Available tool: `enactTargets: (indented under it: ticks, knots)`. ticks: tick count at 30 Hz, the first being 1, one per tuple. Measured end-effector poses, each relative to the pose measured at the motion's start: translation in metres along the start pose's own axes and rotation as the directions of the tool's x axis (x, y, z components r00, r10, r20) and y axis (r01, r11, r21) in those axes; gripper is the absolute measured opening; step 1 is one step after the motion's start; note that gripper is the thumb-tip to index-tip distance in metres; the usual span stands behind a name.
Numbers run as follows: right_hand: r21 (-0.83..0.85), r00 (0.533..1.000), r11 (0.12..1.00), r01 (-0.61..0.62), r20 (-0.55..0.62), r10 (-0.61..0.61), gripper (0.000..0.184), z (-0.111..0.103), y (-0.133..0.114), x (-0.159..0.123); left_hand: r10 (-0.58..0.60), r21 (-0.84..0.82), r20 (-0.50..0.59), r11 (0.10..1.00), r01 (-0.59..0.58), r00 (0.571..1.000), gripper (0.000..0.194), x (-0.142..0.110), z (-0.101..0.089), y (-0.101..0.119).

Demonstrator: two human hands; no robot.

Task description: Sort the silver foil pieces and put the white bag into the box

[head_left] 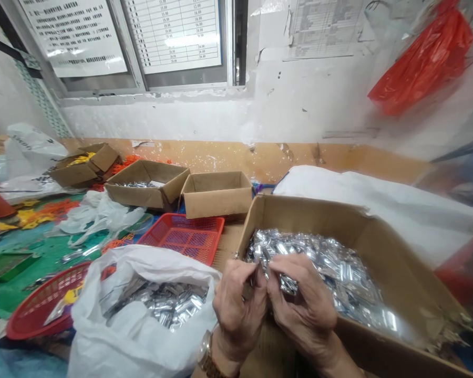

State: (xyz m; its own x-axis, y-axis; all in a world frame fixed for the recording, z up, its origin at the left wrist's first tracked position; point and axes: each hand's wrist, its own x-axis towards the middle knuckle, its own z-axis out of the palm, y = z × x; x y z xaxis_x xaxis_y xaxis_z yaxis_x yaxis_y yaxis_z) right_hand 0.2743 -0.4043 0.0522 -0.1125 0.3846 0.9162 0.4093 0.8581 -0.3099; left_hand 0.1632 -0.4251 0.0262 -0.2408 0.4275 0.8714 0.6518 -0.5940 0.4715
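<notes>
My left hand (238,307) and my right hand (304,304) are held close together, thumbs side by side, over the near edge of a large cardboard box (402,252). Between the fingertips of each hand is a small metal piece, partly covered by the fingers, so its exact kind is unclear. Many shiny metal pieces (350,278) fill the bottom of that box. Left of my hands, an open white sack (98,336) holds more shiny metal parts (173,307). A watch (205,352) is on my left wrist.
A red plastic basket (216,239) lies beyond the sack, with a small cardboard box (220,205) and another box (137,197) behind it. A round red basket (23,320) and green tray (8,265) stand left. A red bag (425,63) hangs on the wall.
</notes>
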Motion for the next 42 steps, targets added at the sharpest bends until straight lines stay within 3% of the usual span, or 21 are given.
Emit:
enactTargets:
  ticks: [5, 13, 16, 23, 26, 28, 30, 31, 32, 34, 36, 39, 42]
  knots:
    - [0.018, 0.997, 0.998, 0.056, 0.057, -0.057, 0.030, 0.001, -0.001, -0.005, -0.283, -0.184, 0.045, 0.940, 0.286, 0.958, 0.033, -0.007, 0.001, -0.001]
    - [0.063, 0.965, 0.981, 0.182, 0.179, -0.190, 0.036, 0.001, 0.005, -0.011, -0.520, -0.533, 0.180, 0.662, 0.527, 0.835, 0.026, -0.009, 0.001, -0.005]
    - [0.030, 0.954, 0.977, 0.213, 0.209, -0.214, 0.039, 0.000, 0.005, -0.008, -0.584, -0.551, 0.257, 0.566, 0.613, 0.770, 0.024, -0.012, 0.000, -0.007]
    - [0.055, 0.950, 0.986, 0.157, 0.265, -0.166, 0.039, -0.003, 0.003, -0.002, -0.641, -0.476, 0.291, 0.547, 0.689, 0.710, 0.021, -0.011, -0.003, -0.009]
    - [0.000, 0.965, 0.988, 0.151, 0.216, -0.148, 0.036, -0.009, 0.002, 0.001, -0.623, -0.458, 0.243, 0.602, 0.654, 0.743, 0.016, -0.011, -0.002, -0.007]
    - [-0.068, 0.984, 0.995, 0.071, 0.171, -0.058, 0.031, -0.011, 0.001, 0.004, -0.546, -0.402, 0.161, 0.725, 0.560, 0.822, 0.016, -0.011, -0.002, -0.007]
    - [-0.069, 0.971, 0.987, -0.145, 0.180, 0.155, 0.021, -0.013, -0.001, 0.009, -0.331, -0.254, 0.040, 0.909, 0.330, 0.943, 0.024, -0.011, -0.004, -0.007]
    - [-0.043, 0.937, 0.961, -0.272, 0.214, 0.275, 0.016, -0.013, -0.002, 0.011, -0.176, -0.160, 0.008, 0.971, 0.175, 0.984, 0.030, -0.010, -0.006, -0.006]
    - [-0.005, 0.887, 0.920, -0.392, 0.263, 0.380, 0.013, -0.013, -0.004, 0.013, -0.023, -0.084, 0.008, 0.996, 0.024, 1.000, 0.036, -0.010, -0.007, -0.005]
    - [0.068, 0.792, 0.828, -0.556, 0.347, 0.503, 0.011, -0.012, -0.008, 0.015, 0.188, -0.035, 0.065, 0.982, -0.186, 0.980, 0.043, -0.010, -0.010, -0.002]
    - [0.117, 0.724, 0.751, -0.650, 0.398, 0.564, 0.013, -0.012, -0.011, 0.015, 0.265, -0.047, 0.124, 0.964, -0.261, 0.956, 0.047, -0.011, -0.012, -0.001]
    - [0.124, 0.632, 0.654, -0.746, 0.442, 0.637, 0.017, -0.012, -0.012, 0.015, 0.267, -0.016, 0.206, 0.963, -0.269, 0.942, 0.051, -0.015, -0.017, -0.003]
    - [0.114, 0.579, 0.623, -0.774, 0.526, 0.623, 0.023, -0.012, -0.013, 0.016, 0.239, 0.005, 0.267, 0.968, -0.250, 0.934, 0.054, -0.020, -0.028, -0.005]
